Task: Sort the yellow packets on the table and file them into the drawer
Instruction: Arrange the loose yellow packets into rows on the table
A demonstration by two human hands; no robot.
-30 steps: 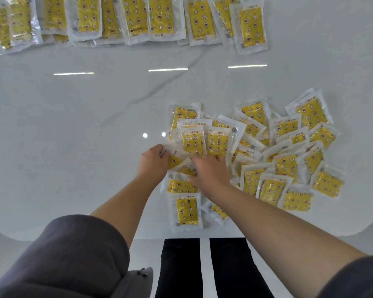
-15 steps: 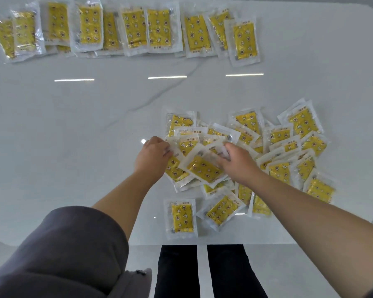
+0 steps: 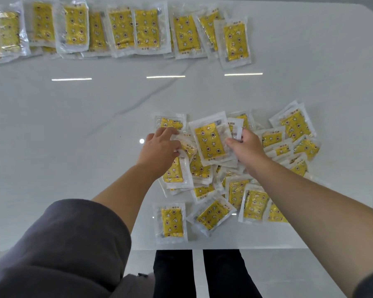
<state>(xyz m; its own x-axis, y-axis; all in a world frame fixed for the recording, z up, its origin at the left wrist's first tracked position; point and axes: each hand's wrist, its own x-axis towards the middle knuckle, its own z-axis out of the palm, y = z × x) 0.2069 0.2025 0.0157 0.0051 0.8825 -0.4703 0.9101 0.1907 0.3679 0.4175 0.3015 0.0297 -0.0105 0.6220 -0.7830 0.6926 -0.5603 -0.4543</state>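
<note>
Yellow packet [image 3: 210, 141] in right hand [image 3: 249, 147], left hand [image 3: 159, 148] on pile [image 3: 254, 204].

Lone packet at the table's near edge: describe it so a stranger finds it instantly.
Start at the white table, at its near edge just above the person's dark trousers. Near-left of the loose pile of yellow packets lies the lone packet. It sits square to the edge with nothing overlapping it; its right-hand neighbour is tilted.
</note>
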